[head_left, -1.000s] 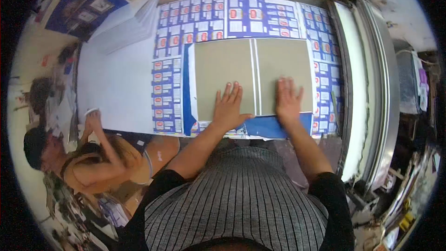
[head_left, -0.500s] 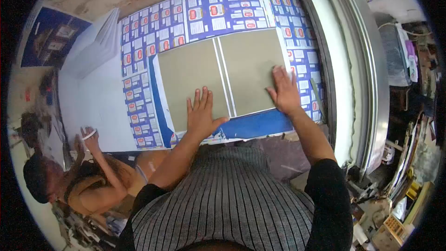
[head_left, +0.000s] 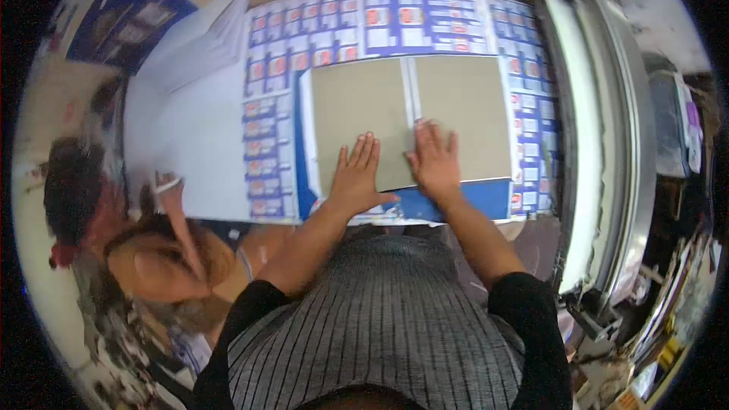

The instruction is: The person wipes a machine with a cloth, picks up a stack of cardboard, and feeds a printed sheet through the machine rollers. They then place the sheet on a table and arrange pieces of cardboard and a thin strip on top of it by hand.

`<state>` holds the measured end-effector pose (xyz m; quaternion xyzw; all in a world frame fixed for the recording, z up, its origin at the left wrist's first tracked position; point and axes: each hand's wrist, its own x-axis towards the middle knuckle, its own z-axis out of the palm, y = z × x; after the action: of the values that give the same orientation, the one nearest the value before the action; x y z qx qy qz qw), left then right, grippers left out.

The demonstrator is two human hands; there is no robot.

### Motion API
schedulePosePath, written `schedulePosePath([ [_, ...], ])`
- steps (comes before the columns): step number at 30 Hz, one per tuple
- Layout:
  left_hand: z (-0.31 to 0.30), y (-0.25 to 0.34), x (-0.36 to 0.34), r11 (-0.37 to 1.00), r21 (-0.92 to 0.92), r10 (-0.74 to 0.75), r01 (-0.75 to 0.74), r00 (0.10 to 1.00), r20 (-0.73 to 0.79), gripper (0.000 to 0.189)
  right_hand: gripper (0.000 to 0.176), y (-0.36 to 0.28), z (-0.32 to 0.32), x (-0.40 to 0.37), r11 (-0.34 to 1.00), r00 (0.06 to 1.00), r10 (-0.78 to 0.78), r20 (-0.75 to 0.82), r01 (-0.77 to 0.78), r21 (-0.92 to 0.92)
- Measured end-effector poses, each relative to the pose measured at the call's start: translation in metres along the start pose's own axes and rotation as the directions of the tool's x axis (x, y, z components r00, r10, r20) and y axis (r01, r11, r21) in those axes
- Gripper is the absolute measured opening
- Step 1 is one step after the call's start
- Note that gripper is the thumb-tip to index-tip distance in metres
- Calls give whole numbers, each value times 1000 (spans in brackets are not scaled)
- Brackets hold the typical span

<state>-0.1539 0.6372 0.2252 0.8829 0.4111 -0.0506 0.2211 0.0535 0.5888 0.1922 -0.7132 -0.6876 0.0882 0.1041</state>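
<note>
Two grey-brown boards, a left board (head_left: 357, 99) and a right board (head_left: 467, 106), lie side by side with a narrow white strip between them. Under them is a blue sheet (head_left: 482, 199), its edges showing at the left and front. My left hand (head_left: 358, 181) rests flat on the left board's lower part, fingers spread. On the right board, close to the white strip, my right hand (head_left: 435, 158) lies with its fingers apart. Neither hand holds anything.
Printed blue-and-white sheets (head_left: 304, 30) cover the table around the boards. White paper (head_left: 186, 137) lies at the left, beside another person's arm (head_left: 182, 228). A long metal-edged machine part (head_left: 630, 152) borders the right side.
My right hand has slid left over the right board towards the white strip. My left hand stays on the left board. The camera view has shifted, so the table appears farther right.
</note>
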Motion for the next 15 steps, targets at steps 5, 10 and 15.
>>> schedulePosePath([
  [5, -11, -38, -38, 989, 78, -133, 126, 988, 81, 113, 60, -6, 11, -14, 981, 1000, 1, -1, -2, -194],
  [10, -8, -57, -38, 998, 38, -50, 49, 998, 27, 103, 60, -76, 22, 13, 983, 983, -180, -38, 177, -55],
  [15, 0, -77, -41, 997, -8, 75, -76, 993, -92, 104, 68, -87, 25, 17, 987, 983, -159, 90, 161, -18],
])
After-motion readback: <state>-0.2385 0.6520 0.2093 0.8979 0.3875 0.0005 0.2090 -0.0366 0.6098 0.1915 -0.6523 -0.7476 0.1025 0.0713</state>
